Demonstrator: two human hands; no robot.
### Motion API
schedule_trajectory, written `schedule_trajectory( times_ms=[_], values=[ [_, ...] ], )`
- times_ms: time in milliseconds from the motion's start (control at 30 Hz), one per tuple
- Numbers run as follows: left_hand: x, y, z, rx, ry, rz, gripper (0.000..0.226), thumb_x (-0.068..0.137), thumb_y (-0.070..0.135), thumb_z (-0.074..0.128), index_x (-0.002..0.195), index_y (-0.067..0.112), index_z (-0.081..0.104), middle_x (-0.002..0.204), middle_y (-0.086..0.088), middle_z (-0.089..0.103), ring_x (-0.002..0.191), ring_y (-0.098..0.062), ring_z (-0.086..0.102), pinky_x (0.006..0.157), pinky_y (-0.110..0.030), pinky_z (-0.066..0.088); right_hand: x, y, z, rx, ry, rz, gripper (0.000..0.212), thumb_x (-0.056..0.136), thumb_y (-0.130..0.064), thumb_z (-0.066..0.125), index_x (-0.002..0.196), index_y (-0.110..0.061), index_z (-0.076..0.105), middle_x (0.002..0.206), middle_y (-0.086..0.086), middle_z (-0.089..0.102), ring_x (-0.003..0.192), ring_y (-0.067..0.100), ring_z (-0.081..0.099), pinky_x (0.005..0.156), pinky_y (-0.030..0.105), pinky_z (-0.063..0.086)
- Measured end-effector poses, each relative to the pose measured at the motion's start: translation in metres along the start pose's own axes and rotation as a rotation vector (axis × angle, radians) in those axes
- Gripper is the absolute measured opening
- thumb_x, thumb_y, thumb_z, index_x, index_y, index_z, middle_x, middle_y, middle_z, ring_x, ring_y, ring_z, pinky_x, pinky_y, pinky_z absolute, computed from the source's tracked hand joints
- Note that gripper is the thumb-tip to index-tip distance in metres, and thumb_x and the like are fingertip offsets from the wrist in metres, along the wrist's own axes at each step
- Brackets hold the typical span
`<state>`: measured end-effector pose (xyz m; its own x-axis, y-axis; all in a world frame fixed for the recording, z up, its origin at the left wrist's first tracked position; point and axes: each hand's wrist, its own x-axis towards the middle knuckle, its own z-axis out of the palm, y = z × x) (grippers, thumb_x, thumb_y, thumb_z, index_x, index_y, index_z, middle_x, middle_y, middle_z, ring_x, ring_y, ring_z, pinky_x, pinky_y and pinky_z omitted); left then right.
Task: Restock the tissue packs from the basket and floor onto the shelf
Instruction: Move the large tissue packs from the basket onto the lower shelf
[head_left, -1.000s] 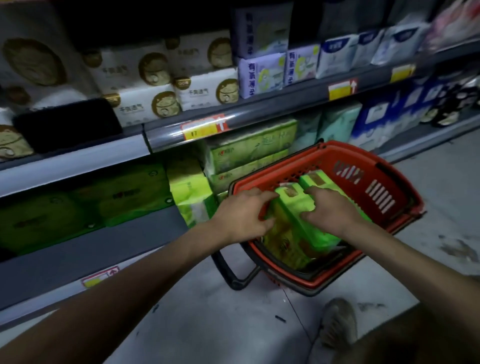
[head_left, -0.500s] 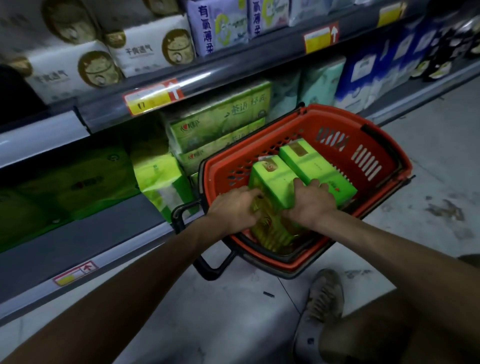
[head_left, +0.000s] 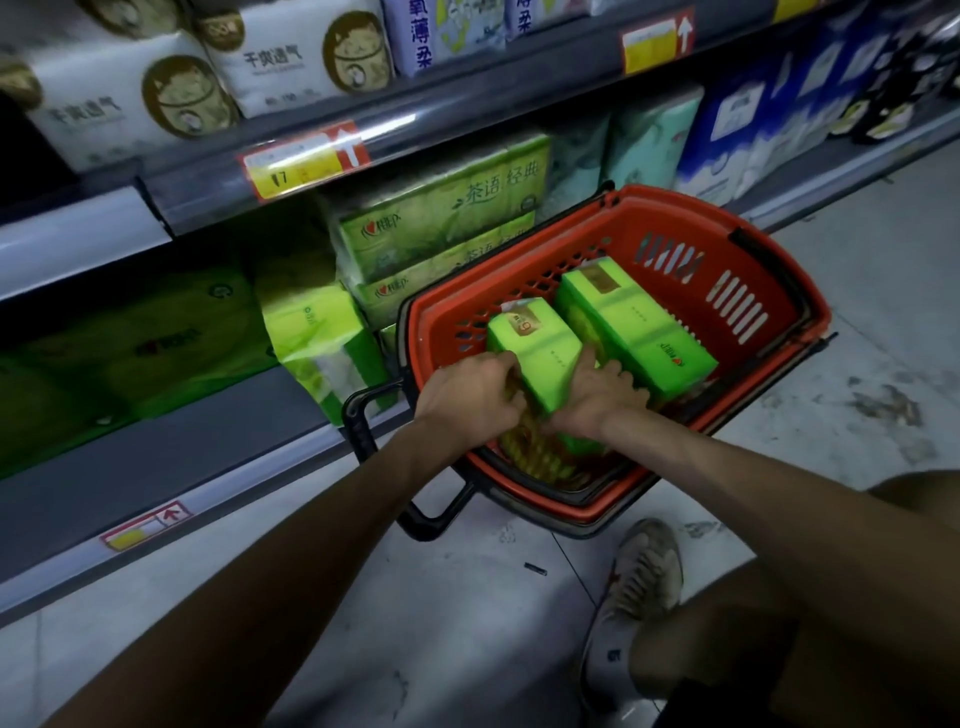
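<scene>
A red plastic basket (head_left: 769, 249) stands on the floor against the bottom shelf (head_left: 156, 457). Two bright green tissue packs lie in it side by side. My left hand (head_left: 470, 397) grips the near left edge of the left tissue pack (head_left: 535, 348), fingers curled over its side. My right hand (head_left: 597, 397) holds the same pack on its right side, thumb up between the two packs. The right tissue pack (head_left: 636, 332) lies untouched beside it. More green packs stand on the bottom shelf, one of them (head_left: 317, 338) upright at its front edge.
The basket's black handle (head_left: 363, 426) hangs down toward the shelf edge. Stacked green packs (head_left: 441, 218) sit behind the basket, white and blue packs on the upper shelf and to the right. My shoe (head_left: 639, 582) and knee are on the grey floor at lower right.
Both hands slid from the tops of the packs down to the near end of the left pack and closed on its sides. The view tilted down and closer.
</scene>
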<state>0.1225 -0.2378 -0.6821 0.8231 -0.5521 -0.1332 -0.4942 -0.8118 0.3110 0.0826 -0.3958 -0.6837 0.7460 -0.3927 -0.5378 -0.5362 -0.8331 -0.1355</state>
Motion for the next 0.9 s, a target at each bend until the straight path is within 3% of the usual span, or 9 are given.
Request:
schedule_trajectory(
  times_ms=[167,333,567,700,800,900],
  values=[
    [-0.001,0.001,0.0,-0.006,0.019,-0.002,0.035,0.094,0.038,0.058,0.125,0.021,0.061,0.119,-0.004,0.069,0.103,-0.029,0.068,0.07,-0.033,0.04,0.002,0.002,-0.003,0.065,0.006,-0.01,0.14,0.067,-0.056,0.091,0.164,-0.018,-0.003,0.154,0.022,0.032,0.139,0.041,0.042,0.108,0.049,0.048],
    [-0.002,0.0,-0.001,-0.031,0.043,-0.018,0.031,0.094,0.036,0.058,0.121,0.021,0.061,0.117,-0.005,0.066,0.101,-0.029,0.067,0.073,-0.035,0.045,-0.003,0.01,-0.005,0.12,0.09,-0.058,0.119,0.066,-0.055,0.092,0.156,-0.02,0.023,0.14,0.017,0.047,0.119,0.037,0.06,0.09,0.046,0.058],
    [-0.004,0.0,-0.002,-0.027,0.106,0.014,0.04,0.093,0.037,0.066,0.125,0.02,0.05,0.116,-0.005,0.059,0.104,-0.03,0.06,0.081,-0.039,0.04,-0.015,0.011,-0.029,0.217,0.257,-0.149,0.113,0.064,-0.055,0.092,0.153,-0.02,0.03,0.127,0.013,0.057,0.108,0.035,0.064,0.085,0.047,0.059],
    [-0.002,0.004,-0.012,-0.065,0.156,-0.011,0.042,0.09,0.043,0.072,0.108,0.022,0.042,0.107,-0.001,0.052,0.1,-0.026,0.055,0.077,-0.036,0.034,-0.026,0.008,-0.051,0.254,0.35,-0.194,0.11,0.06,-0.057,0.091,0.148,-0.022,0.036,0.126,0.013,0.059,0.111,0.037,0.06,0.09,0.047,0.055],
    [0.007,0.006,-0.041,-0.065,0.235,-0.002,0.057,0.079,0.048,0.083,0.106,0.021,0.04,0.106,-0.001,0.052,0.097,-0.024,0.054,0.076,-0.038,0.04,-0.035,0.008,-0.061,0.278,0.408,-0.247,0.108,0.056,-0.059,0.09,0.145,-0.023,0.04,0.127,0.013,0.061,0.114,0.037,0.059,0.095,0.048,0.051],
    [0.017,0.006,-0.08,0.14,0.249,0.096,0.094,0.067,0.06,0.088,0.138,0.022,0.041,0.131,-0.007,0.052,0.118,-0.028,0.053,0.099,-0.044,0.048,-0.046,0.008,-0.073,0.307,0.461,-0.305,0.108,0.052,-0.059,0.09,0.142,-0.024,0.042,0.124,0.009,0.063,0.112,0.035,0.06,0.094,0.047,0.051]
  ],
)
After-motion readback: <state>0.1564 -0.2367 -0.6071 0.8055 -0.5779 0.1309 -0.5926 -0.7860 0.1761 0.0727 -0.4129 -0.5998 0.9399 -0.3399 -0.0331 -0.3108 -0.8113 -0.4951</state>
